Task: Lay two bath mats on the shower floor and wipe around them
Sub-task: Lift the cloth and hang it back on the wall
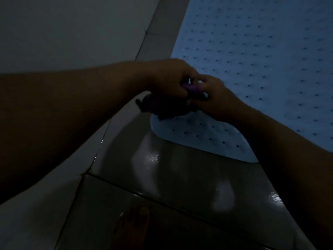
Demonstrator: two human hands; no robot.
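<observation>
The shower is dim, its wet tiled floor glinting below a pale wall. One blue bath mat lies flat on the far right; no second mat shows. Left hand and right hand meet over its near corner, fingers curled round a purple cloth — probably readying to wipe. No containers appear; next the cloth must go down to the wet tiles beside the mat.
</observation>
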